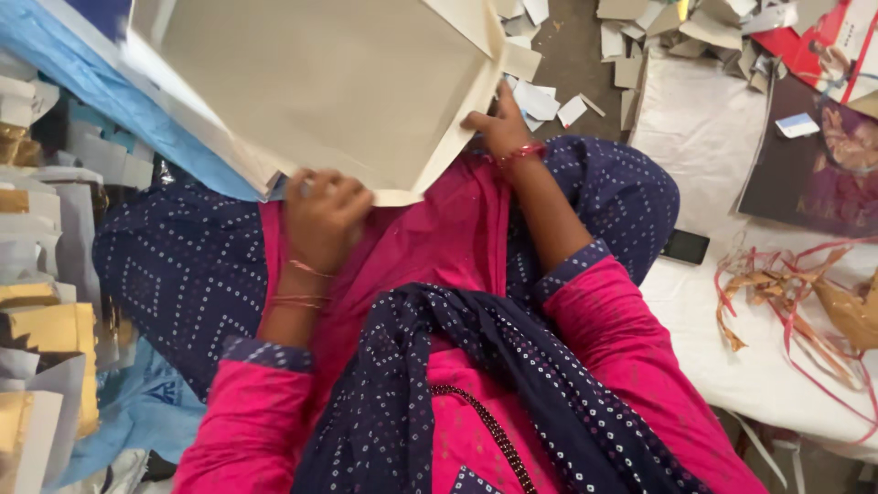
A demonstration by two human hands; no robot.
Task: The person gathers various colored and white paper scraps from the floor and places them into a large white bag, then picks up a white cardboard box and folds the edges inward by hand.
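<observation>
Over lap: left hand [322, 218] fingers grip folded cardboard sheet [320, 82]; right hand [498, 126] fingers pinch its edge.

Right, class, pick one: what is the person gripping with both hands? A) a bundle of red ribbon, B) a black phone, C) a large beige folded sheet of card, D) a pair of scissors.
C: the left hand grips the near edge of the beige card sheet and the right hand holds its side fold, over the lap.
</observation>
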